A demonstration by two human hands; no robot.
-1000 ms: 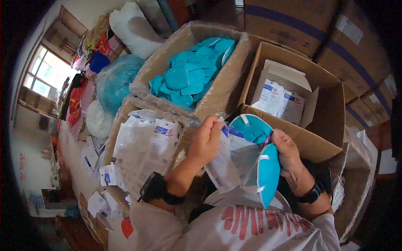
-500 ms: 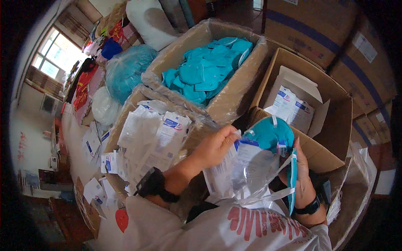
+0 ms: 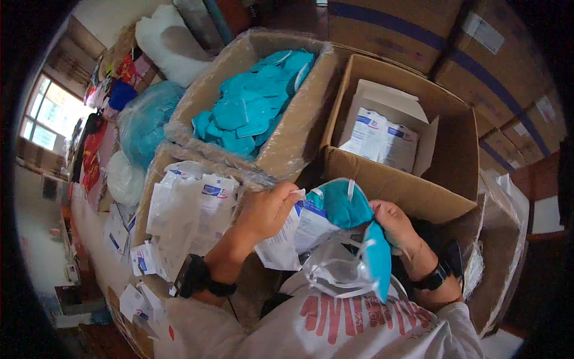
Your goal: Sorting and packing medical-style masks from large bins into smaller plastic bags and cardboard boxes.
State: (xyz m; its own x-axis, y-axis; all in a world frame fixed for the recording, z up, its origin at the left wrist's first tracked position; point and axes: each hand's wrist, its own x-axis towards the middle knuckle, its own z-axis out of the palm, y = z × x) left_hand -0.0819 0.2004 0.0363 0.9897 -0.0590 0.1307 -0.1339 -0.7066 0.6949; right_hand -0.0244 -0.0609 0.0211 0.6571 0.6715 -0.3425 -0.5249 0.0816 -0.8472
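My left hand (image 3: 269,209) pinches the upper edge of a white and blue pouch (image 3: 314,224) with a clear part. Beside it, my right hand (image 3: 396,224) is closed on the edge of a teal face mask (image 3: 347,206) with white straps. One mask part sits at the pouch's mouth; whether it is inside I cannot tell. Another teal panel (image 3: 376,257) hangs below my right fingers, and a white strap (image 3: 335,292) loops in front of my shirt.
Ahead is a plastic-lined carton (image 3: 299,128) full of teal masks (image 3: 251,99). To the left, another carton holds several pouches (image 3: 197,203). On the right, an open carton (image 3: 406,185) contains a white box (image 3: 388,99) with pouches. Large cartons (image 3: 388,30) are stacked behind.
The view has shifted, so the cartons appear further left. My right hand is higher relative to the mask, and the hanging panel has swung out. The pouch looks narrower.
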